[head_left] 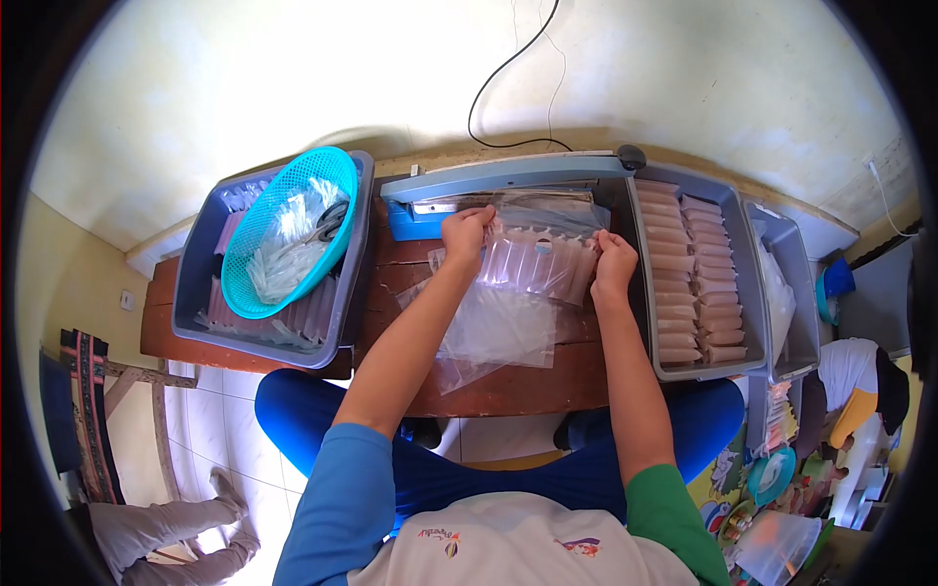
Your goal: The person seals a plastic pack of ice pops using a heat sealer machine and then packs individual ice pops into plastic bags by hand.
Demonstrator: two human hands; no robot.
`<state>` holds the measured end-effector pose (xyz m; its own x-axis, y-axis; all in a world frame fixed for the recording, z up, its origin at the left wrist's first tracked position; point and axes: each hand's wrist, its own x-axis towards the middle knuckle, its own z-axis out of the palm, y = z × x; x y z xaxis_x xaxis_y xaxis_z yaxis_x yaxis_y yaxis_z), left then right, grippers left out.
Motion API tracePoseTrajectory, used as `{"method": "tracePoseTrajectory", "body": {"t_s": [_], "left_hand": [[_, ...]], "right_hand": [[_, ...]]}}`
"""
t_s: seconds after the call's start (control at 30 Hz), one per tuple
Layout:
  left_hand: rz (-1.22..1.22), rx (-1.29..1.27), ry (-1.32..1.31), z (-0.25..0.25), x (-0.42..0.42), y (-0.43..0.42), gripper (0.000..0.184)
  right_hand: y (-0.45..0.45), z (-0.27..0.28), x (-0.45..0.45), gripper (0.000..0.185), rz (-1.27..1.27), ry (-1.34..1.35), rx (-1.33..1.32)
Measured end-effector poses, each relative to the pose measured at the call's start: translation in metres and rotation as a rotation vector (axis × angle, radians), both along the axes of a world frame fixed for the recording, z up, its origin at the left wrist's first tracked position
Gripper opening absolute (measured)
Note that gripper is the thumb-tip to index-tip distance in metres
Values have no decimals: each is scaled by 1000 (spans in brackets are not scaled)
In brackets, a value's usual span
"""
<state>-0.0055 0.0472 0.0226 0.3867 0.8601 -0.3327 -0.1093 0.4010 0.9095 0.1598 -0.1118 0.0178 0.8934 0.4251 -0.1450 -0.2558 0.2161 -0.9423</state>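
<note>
A clear plastic bag [537, 262] holding a row of pale pink filled tubes is stretched between my hands. My left hand [469, 234] pinches its upper left corner, and my right hand [614, 264] grips its upper right corner. Just beyond the bag lies a bag sealer with a blue body [414, 225] and a long grey arm [508, 178], which is raised over it. The bag's open top edge reaches onto the sealer. Loose flat clear bags [498, 337] are spread on the table beneath and in front of the held one.
Left on the brown table [459, 396] stands a grey tub [352, 293] with packed tubes; a turquoise basket [337, 166] of plastic pieces and scissors [332, 220] rests on it. Right, a grey crate [657, 369] holds rows of pink tubes. Other people [191, 518] are nearby.
</note>
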Motion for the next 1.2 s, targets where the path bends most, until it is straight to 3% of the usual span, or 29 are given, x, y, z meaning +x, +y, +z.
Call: {"method": "tracePoseTrajectory", "body": {"t_s": [0.2,0.57,0.7,0.87,1.1,1.2], "left_hand": [[141,213,75,-7,1,11,17],[460,593,475,4,-2,6,25],[479,593,451,-3,3,9,25],[610,885,537,-15,4,11,22],[646,851,620,-8,7,2,21],[667,652,579,-7,9,1,19]], "right_hand": [[29,1,8,15,14,-127,-55],[56,10,10,18,-6,-642,-536],[58,9,16,21,-17,-662,-535],[59,17,10,22,-65,-723,-528],[62,24,8,23,-57,-825,-494],[64,28,5,21,-63,-822,-562]]}}
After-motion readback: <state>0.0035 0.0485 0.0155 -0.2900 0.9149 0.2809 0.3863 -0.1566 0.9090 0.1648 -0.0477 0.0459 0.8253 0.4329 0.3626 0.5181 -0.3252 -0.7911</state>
